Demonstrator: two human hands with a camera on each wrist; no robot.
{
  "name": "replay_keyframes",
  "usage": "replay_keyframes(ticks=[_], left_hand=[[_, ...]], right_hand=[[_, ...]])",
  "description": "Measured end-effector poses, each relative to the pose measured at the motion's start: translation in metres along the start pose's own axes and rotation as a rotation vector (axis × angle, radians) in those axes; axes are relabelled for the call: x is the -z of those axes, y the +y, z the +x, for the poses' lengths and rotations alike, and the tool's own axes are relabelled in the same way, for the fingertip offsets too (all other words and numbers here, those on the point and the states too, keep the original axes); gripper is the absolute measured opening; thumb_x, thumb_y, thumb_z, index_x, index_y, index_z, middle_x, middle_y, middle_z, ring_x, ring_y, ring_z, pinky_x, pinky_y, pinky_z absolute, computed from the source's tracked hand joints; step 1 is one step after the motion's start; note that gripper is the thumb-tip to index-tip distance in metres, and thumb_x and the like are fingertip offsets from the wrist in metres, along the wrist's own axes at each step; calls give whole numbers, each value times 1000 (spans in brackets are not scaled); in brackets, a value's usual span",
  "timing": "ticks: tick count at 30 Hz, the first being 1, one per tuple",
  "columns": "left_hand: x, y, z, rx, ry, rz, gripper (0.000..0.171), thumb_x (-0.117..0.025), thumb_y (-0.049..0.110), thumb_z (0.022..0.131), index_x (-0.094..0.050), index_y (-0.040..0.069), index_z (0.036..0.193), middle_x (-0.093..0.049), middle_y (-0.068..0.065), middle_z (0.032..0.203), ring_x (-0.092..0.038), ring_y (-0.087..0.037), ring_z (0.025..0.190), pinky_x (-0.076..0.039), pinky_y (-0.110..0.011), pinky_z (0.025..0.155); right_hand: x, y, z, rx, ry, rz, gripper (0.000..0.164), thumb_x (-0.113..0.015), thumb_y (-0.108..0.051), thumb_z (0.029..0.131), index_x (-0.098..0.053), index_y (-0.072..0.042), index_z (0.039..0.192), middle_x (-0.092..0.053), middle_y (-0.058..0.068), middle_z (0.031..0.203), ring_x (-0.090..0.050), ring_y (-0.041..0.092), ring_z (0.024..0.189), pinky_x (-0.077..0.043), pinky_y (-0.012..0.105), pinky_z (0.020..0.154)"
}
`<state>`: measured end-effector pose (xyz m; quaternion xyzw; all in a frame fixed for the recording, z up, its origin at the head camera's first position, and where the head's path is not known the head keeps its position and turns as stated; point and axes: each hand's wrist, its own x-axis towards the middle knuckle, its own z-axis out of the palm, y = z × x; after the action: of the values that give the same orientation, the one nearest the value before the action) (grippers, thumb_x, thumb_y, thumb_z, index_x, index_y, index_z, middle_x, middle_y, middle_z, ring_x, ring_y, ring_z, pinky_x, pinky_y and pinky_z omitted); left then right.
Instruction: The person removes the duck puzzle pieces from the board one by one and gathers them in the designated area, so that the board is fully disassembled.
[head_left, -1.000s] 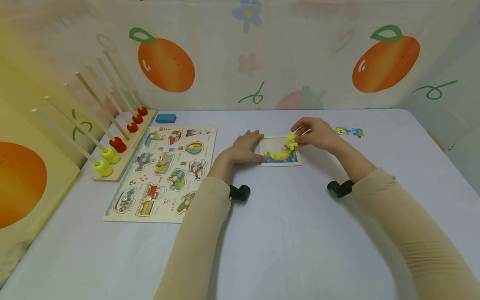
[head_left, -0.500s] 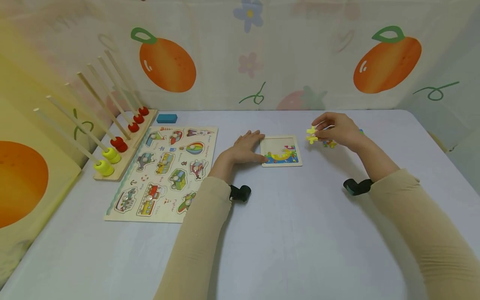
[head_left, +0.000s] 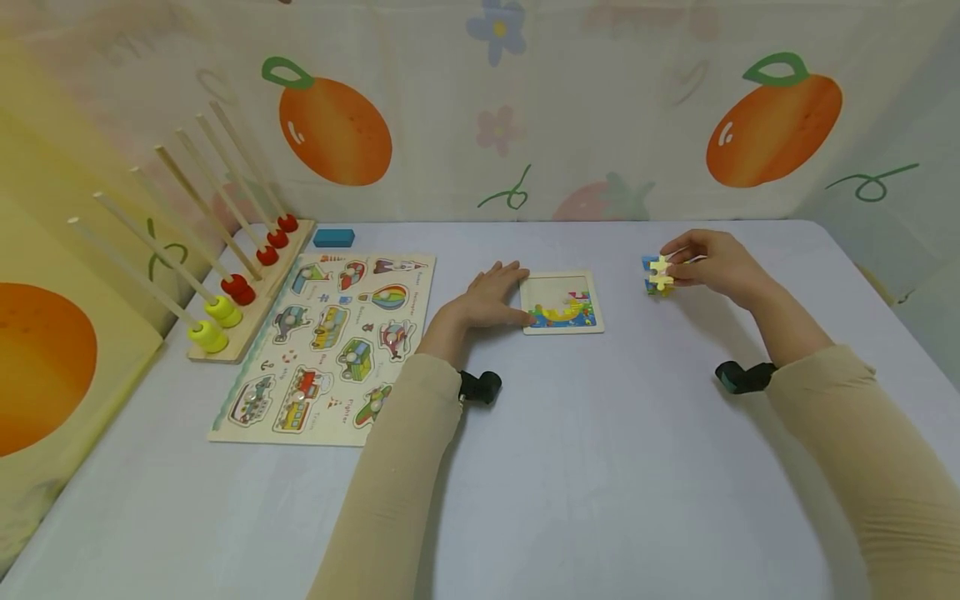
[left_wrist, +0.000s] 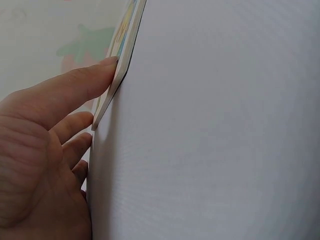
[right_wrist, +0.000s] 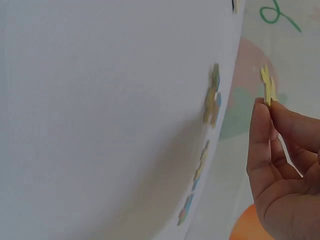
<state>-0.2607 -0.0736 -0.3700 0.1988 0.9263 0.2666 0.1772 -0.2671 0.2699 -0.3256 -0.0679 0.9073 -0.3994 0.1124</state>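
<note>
A small wooden tray puzzle [head_left: 547, 292] lies mid-table, its lower part filled with blue and yellow pieces and its upper part bare. My left hand [head_left: 491, 298] rests at the tray's left side, thumb on the lower left corner in the left wrist view [left_wrist: 75, 90], fingers fairly straight along the edge. To the right of the tray, my right hand [head_left: 708, 262] pinches a yellow jigsaw piece [head_left: 660, 273] between thumb and fingers, raised above the table. Behind that piece, loose pieces [head_left: 649, 263] show partly; the right wrist view has several loose pieces [right_wrist: 212, 95] lying flat.
On the left lies a wooden vehicle peg puzzle [head_left: 330, 342], partly under the left sleeve. Beyond it stands a bead abacus [head_left: 255, 292] with tall upright rods. A blue block [head_left: 333, 238] sits near the back edge, by the patterned curtain [head_left: 435, 108].
My right hand has moved right, away from the tray's upper right to the loose pieces, still pinching the yellow jigsaw piece. The left hand and the tray stay in place.
</note>
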Motion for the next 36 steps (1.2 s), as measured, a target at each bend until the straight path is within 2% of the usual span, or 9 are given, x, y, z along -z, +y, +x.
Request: replay_keyframes(ticks=[11, 18, 26, 36], left_hand=[[0, -1, 0, 2, 3, -8, 83, -69, 36, 85, -30, 14, 156, -14, -6, 169, -1, -25, 159, 0, -44, 131], [-1, -1, 0, -1, 3, -2, 84, -69, 36, 85, -29, 14, 156, -14, -6, 169, -1, -25, 159, 0, -44, 131], [-1, 0, 0, 3, 2, -3, 84, -69, 36, 85, -29, 14, 156, -14, -6, 169, -1, -25, 159, 0, -44, 131], [0, 0, 0, 4, 0, -17, 85, -70, 36, 85, -29, 13, 156, -14, -6, 169, -1, -26, 159, 0, -44, 131]], right_hand=[[13, 21, -3, -47, -7, -22, 41, -60, -9, 96, -51, 8, 132, -56, 0, 99, -58, -1, 77, -59, 14, 74], [19, 33, -4, -106, -19, -46, 44, -60, -12, 97, -49, 7, 135, -55, 1, 99, -56, 1, 78, -56, 11, 71], [20, 36, -5, -153, -40, -54, 43, -59, -12, 98, -48, 8, 134, -56, 3, 98, -57, 6, 78, -56, 12, 69], [18, 40, -2, -171, -45, -34, 41, -59, -8, 97, -49, 12, 131, -60, -2, 90, -59, 3, 74, -56, 14, 67]])
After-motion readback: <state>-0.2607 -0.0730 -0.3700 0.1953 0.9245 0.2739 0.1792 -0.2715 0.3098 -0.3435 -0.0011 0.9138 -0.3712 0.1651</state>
